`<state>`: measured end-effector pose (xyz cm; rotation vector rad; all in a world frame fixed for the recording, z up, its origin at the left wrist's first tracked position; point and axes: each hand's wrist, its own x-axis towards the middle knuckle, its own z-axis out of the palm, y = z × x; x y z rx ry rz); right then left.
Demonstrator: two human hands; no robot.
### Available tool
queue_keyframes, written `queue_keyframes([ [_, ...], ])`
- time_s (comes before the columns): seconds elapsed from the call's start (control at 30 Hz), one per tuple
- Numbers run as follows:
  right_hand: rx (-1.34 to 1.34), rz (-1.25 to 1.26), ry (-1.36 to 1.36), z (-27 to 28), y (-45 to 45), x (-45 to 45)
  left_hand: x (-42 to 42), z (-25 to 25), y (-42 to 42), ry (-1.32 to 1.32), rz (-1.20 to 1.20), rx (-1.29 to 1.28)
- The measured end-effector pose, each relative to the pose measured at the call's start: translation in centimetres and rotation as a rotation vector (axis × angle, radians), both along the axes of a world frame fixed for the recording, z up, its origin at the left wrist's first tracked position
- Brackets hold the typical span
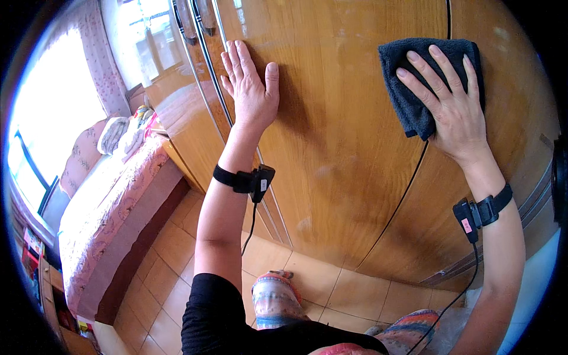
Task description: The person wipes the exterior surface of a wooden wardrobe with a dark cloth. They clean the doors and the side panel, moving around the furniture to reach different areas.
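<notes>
A dark grey terry cloth (401, 95), folded, lies flat against the glossy wooden wardrobe door (337, 146). My right hand (459, 104) presses on it with spread fingers, at the upper right of the view, across the dark gap between two doors. My left hand (250, 84) rests palm down on the wood farther left, beside the metal trim strips, with nothing in it. Dark door handles (202, 20) with metal parts are above and left of it. A black strap with a small wired box is on each forearm near the wrist.
At the left stands a bed (106, 222) with a pink floral cover and folded bedding, beside a bright window (53, 88) with curtains (95, 57). A small wooden cabinet (51, 284) holds various items at the lower left. Tiled floor (359, 288) runs below the wardrobe.
</notes>
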<state>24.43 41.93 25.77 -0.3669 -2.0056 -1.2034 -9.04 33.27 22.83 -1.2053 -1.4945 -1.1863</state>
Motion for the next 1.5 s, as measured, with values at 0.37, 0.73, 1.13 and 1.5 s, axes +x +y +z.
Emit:
queue_keyframes([
  [0.37, -0.022, 0.017, 0.016, -0.1, -0.1, 0.1, 0.3, -1.8, -0.9, 0.098, -0.056, -0.04],
  [0.73, -0.033, -0.039, -0.002, 0.2, -0.6, 0.1, -0.7, -0.2, -0.3, 0.075, -0.02, 0.068],
  [1.13, -0.052, -0.099, -0.027, 0.3, -0.7, 0.1, 8.6, -10.5, -6.4, -0.284, -0.891, -0.226],
  [1.5, 0.12, -0.202, -0.063, 0.2, -0.4, -0.4, 16.8, -35.7, -4.3, -1.284, -1.44, -0.943],
])
